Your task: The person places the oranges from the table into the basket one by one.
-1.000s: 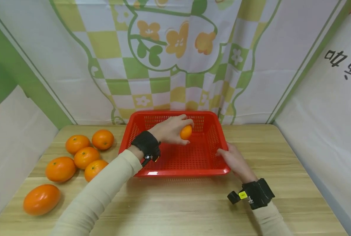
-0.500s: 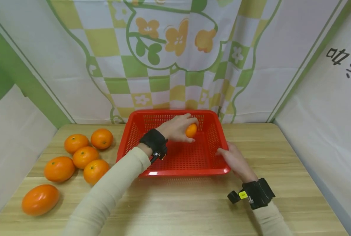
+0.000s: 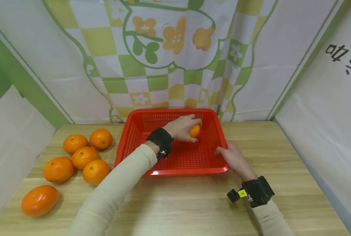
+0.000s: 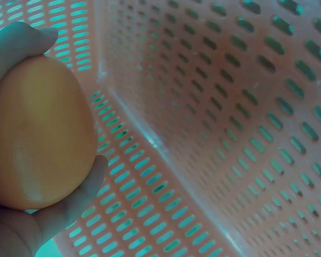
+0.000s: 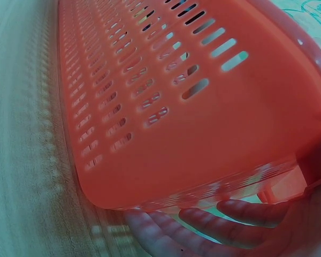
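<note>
My left hand (image 3: 182,128) reaches down into a red plastic basket (image 3: 190,171) and holds an orange (image 3: 194,131) in it. In the left wrist view this orange (image 4: 43,134) sits between thumb and fingers, close over the slotted basket floor (image 4: 142,187) near a side wall. My right hand (image 3: 236,160) grips the basket's right end, thumb over the rim. Its fingers (image 5: 203,235) lie along the outside of the slotted wall in the right wrist view. The palm side of the left hand is hidden from the head view.
Several oranges, among them a front one (image 3: 40,200) and a back one (image 3: 101,138), lie on the wooden table (image 3: 175,209) left of the basket. A patterned curtain (image 3: 169,82) hangs right behind the basket. Pale cloth walls (image 3: 320,124) flank the table.
My left hand has moved slightly right and deeper into the basket with the orange, toward its right end. The right hand keeps its grip on the rim.
</note>
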{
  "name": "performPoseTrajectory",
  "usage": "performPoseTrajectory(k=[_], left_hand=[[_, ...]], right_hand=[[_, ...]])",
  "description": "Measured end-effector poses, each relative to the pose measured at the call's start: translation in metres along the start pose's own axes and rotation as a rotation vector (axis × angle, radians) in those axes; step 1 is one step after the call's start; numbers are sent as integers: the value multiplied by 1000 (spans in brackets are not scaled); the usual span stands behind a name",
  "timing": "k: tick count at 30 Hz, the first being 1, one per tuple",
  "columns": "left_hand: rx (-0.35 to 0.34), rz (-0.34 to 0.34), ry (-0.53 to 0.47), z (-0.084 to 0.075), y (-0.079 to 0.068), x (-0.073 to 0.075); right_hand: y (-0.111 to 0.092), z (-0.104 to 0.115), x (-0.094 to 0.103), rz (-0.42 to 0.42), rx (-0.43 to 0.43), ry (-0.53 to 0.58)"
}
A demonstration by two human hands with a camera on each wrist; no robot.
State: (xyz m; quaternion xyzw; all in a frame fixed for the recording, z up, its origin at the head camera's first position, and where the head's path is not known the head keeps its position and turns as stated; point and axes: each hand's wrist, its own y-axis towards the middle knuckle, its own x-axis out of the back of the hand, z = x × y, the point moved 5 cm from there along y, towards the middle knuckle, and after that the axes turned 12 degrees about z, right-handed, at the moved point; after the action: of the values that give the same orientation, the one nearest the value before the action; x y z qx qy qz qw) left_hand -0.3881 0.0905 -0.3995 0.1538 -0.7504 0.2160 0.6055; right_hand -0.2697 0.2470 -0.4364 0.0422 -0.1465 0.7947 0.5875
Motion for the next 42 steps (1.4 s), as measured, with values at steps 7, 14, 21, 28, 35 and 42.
performPoseTrajectory(k=[7,14,21,28,35,42], left_hand=[[-14,21,35,-3,10,-6],[4,25,56,-1,21,-7],[21,78,47,0,28,-16],[30,89,54,1,32,-22],[34,116,73,-1,36,-25],[18,124,125,-2,42,-32]], right_hand=[[1,1,2,10,2,4],[3,2,4,13,8,1],[2,1,4,22,-6,-7],[2,-2,3,21,-5,5],[2,-2,4,13,-7,4],[0,0,1,17,2,5]])
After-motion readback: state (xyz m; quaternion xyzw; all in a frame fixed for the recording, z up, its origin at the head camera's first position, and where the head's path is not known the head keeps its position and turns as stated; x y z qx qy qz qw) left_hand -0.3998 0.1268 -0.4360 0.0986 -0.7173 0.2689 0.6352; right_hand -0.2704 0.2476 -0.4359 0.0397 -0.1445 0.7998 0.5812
